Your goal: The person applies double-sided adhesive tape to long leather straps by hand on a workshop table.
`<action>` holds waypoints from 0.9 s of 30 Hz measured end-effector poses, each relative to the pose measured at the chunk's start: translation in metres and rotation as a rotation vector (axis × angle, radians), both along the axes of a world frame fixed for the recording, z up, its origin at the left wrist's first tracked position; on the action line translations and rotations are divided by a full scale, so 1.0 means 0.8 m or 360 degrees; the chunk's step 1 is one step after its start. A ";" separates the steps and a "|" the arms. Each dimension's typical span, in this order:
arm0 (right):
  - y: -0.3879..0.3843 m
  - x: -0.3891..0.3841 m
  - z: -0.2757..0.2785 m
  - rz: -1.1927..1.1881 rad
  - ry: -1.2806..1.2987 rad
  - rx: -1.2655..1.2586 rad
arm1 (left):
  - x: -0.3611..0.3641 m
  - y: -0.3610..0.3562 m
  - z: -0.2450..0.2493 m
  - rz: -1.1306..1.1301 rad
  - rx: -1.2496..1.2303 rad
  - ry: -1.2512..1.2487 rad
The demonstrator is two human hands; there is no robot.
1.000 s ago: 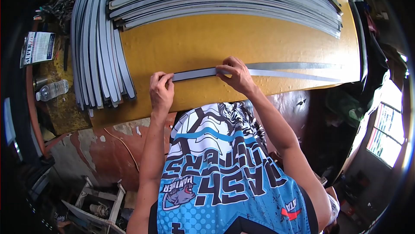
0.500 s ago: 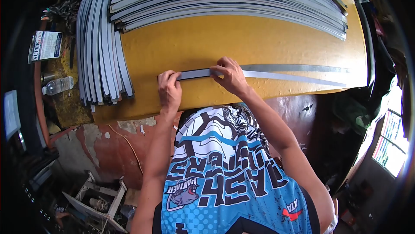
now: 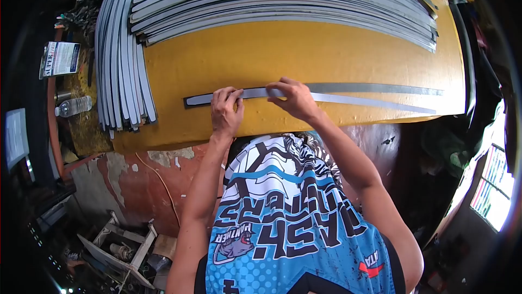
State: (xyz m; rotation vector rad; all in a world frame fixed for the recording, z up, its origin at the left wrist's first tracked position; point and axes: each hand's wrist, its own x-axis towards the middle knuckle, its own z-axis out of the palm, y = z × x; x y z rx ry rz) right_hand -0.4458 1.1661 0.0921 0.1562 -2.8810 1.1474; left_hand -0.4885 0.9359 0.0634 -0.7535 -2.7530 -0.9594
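A long light grey strip (image 3: 353,100) lies over a darker strip (image 3: 375,88) on the yellow table. The two line up at their left end and spread apart to the right of my hands. My left hand (image 3: 227,110) presses on the joined part, its fingers close together and bent over the strip. Further right, my right hand (image 3: 293,98) pinches the light strip between thumb and fingers, just where the two strips part.
Stacked grey strips (image 3: 283,0) stretch across the back of the yellow table (image 3: 217,60). Another bundle of strips (image 3: 122,55) runs along its left side. Beyond that are a plastic bottle (image 3: 74,106) and a printed packet (image 3: 62,58). A wooden frame (image 3: 119,239) stands on the floor.
My left hand has moved slightly right along the strips, uncovering their left end. My right hand has shifted a little right and down, still on the light strip.
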 end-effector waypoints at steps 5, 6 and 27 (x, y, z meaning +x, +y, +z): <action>0.048 0.015 0.006 -0.0088 -0.0190 -0.0109 | -0.003 -0.002 -0.003 0.0024 -0.0055 -0.0029; 0.052 0.017 0.009 -0.0095 -0.0197 -0.0089 | -0.004 -0.002 -0.002 0.0027 -0.0034 -0.0046; 0.054 0.015 -0.025 -0.0053 0.0087 0.0243 | -0.006 -0.004 0.003 0.0032 -0.0064 -0.0072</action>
